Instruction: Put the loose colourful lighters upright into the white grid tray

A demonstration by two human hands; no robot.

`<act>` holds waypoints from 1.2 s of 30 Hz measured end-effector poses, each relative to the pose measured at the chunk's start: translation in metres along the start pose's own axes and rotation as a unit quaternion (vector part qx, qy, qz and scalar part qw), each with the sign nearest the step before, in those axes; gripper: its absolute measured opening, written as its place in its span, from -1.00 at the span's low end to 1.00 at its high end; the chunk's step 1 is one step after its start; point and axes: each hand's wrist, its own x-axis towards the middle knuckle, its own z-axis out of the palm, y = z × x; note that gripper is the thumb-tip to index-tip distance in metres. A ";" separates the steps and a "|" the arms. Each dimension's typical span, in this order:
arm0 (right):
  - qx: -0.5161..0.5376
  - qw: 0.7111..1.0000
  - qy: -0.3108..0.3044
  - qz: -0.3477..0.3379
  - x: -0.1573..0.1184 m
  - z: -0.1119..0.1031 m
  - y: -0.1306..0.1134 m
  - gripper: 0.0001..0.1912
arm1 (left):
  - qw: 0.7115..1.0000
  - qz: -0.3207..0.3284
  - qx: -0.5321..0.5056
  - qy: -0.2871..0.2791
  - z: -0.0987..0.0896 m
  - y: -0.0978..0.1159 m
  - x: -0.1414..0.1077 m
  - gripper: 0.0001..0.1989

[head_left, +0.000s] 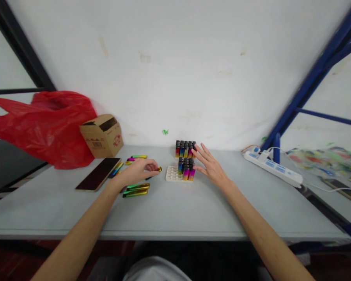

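My left hand (139, 171) is closed around a lighter (159, 169), whose gold end pokes out past the fingertips. Several shiny coloured lighters (136, 192) lie flat on the table about that hand. To its right sits a white tray (171, 174) with round holes; the left part is bare. Lighters (188, 171) with black tops stand upright in the tray's right part. Behind it a second block of upright lighters (185, 149) stands close to the wall. My right hand (211, 167) is open, fingers spread, its fingertips at the right side of both groups.
A dark-screened phone (98, 174) lies left of the loose lighters. Behind it are an open cardboard box (103, 136) and a red plastic bag (46, 125). A white power strip (273, 168) with cables lies at the right, near a blue metal frame (298, 91).
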 end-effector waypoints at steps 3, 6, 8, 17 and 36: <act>-0.001 1.000 0.002 -0.007 0.001 -0.001 0.000 -0.25 | 0.995 0.005 -0.087 0.043 0.007 0.004 0.002 -0.64; 0.002 1.000 0.001 -0.015 0.001 -0.002 -0.001 -0.24 | 0.985 0.010 -0.145 0.096 0.015 0.006 0.007 -0.58; 0.004 1.000 0.002 -0.023 0.001 -0.003 -0.001 -0.26 | 0.980 0.010 -0.164 0.116 0.020 0.007 0.012 -0.57; -0.002 1.000 -0.014 -0.021 0.000 -0.004 -0.005 -0.24 | 0.974 0.025 -0.211 0.084 0.028 0.030 0.040 -0.62; -0.042 0.995 -0.040 -0.083 0.005 -0.004 -0.018 -0.17 | 0.951 -0.024 -0.304 0.042 0.044 0.035 0.035 -0.44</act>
